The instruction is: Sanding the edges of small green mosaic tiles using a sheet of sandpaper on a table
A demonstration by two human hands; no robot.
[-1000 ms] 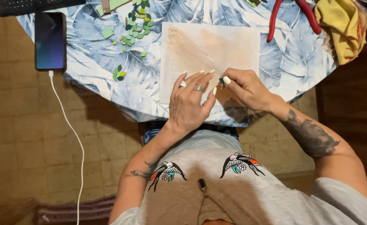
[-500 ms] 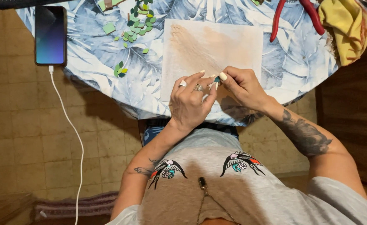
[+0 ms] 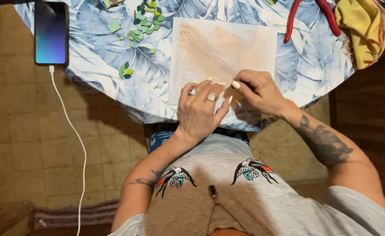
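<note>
A square pale board [image 3: 223, 48] smeared with tan colour lies on a round table under a blue leaf-print cloth [image 3: 100, 57]. My left hand [image 3: 200, 109], with two rings, rests flat on the board's near edge, fingers together and pointing away from me. My right hand [image 3: 259, 91] is beside it, fingers pinched together at the board's lower right part; what it pinches is too small to make out. The two hands almost touch at the thumbs.
A phone [image 3: 51, 33] with a lit screen lies at the table's left edge, its white cable [image 3: 72, 131] hanging to the tiled floor. Several small green pieces [image 3: 144, 24] are scattered behind the board. Red-handled pliers [image 3: 308, 15] and a yellow cloth [image 3: 363, 30] lie at the far right.
Both hands have stayed at the board's near edge, with only slight shifts; the view has moved a little.
</note>
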